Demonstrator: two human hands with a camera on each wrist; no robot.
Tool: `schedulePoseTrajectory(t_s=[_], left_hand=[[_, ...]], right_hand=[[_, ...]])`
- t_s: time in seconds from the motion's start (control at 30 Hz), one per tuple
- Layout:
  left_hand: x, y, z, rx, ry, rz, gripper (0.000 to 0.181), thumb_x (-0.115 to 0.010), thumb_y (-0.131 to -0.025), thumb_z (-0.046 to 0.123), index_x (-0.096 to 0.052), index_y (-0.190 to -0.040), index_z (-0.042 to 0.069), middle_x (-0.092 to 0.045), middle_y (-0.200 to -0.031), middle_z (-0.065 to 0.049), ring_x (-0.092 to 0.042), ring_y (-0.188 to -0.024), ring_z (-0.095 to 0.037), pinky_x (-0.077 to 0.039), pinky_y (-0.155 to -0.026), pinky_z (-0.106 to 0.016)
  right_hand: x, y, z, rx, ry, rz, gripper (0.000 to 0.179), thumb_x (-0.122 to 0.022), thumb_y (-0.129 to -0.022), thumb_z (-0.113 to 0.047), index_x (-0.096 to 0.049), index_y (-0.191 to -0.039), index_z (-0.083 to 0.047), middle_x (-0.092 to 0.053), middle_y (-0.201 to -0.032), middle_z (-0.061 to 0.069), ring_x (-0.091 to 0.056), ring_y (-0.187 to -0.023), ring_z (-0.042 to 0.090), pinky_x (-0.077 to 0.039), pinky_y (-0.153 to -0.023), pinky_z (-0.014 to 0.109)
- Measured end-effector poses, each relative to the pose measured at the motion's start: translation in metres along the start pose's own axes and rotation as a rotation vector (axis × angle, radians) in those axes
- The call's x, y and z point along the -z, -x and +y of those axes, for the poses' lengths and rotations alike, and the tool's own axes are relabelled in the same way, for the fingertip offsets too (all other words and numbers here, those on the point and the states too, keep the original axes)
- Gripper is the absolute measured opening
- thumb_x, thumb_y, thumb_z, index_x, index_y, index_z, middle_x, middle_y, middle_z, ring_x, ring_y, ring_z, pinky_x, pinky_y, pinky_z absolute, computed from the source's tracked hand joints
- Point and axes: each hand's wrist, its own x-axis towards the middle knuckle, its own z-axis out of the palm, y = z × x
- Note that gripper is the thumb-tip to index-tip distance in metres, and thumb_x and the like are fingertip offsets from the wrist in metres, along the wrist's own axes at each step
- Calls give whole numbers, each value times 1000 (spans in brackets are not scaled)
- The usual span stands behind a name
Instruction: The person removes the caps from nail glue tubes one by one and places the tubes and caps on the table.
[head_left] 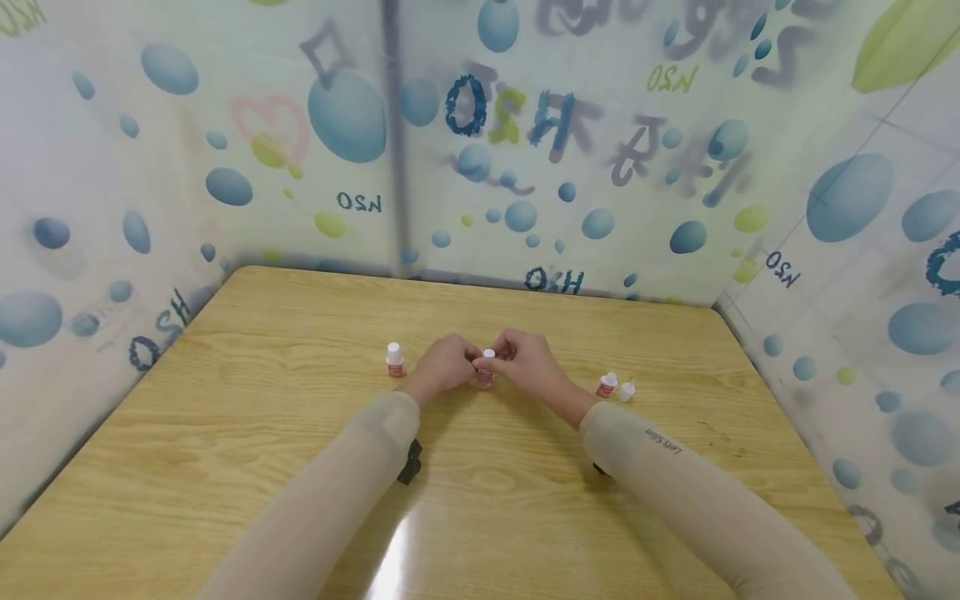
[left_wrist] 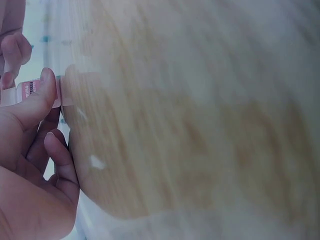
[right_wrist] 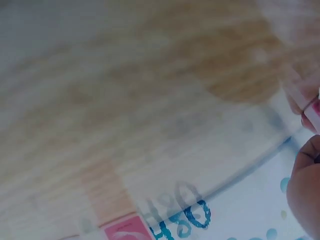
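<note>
On the wooden table, left of the held small bottle a spare bottle is standing, while the left hand is gripping its body and the right hand is pinching its white cap, seemingly mid-unscrewing, needing steady twisting next.

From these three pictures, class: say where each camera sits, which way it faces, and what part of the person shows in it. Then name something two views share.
Head: worn on the head, looks forward and down at the wooden table; both sleeved forearms, the left hand and right hand holding a small bottle show.
Left wrist: beside the left hand, looks across the tabletop; thumb and fingers pinch the pink-labelled bottle.
Right wrist: by the right hand, blurred, faces table and patterned wall; fingertips at the edge.
Shared: head and left wrist both show the held bottle.
</note>
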Motion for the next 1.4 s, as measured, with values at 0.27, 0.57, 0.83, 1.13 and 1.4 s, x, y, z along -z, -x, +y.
schedulePoseTrajectory(t_s=[0.27, 0.57, 0.83, 1.13, 1.4], left_hand=[[0, 0, 1, -14, -12, 9, 17, -88, -90, 26, -85, -102, 14, -83, -106, -2, -60, -88, -17, -52, -94, -37], [0, -2, -1, -2, -19, -5, 18, -89, -88, 25, -85, -101, 13, -83, -104, -3, -62, -90, -17, -52, -93, -37], [0, -1, 1, 4, -22, -12, 19, -89, -88, 27, -85, -103, 15, -83, -108, 0, -66, -102, -18, -52, -108, -43], [0, -2, -1, 9, -2, -15, 18, -88, -90, 27, -85, -103, 16, -82, -110, 0, -65, -100, -17, -51, -109, -45], [-1, -1, 0, 14, 5, -11, 16, -89, -88, 26, -86, -101, 17, -83, -108, 1, -63, -97, -16, -52, -108, -43]], right_hand=[[-3, 4, 1, 116, 20, 35, 12, -77, -99, -20, -73, -100, -9, -73, -86, 6, -57, -73, 12, -46, -65, 24], [8, 1, 0, 161, 5, -103, 17, -68, -104, -10, -76, -119, -7, -71, -104, 9, -56, -89, 17, -48, -81, 29], [10, -1, -7, 21, 4, -119, 23, -77, -100, -23, -69, -117, -9, -65, -96, 6, -56, -81, 16, -46, -70, 27], [7, 0, -10, -29, 36, -64, 24, -81, -97, -29, -68, -105, -10, -68, -90, 5, -55, -75, 16, -45, -65, 28], [1, 1, -8, -39, 2, -44, 22, -78, -99, -30, -66, -102, -11, -69, -88, 5, -55, -73, 16, -45, -65, 28]])
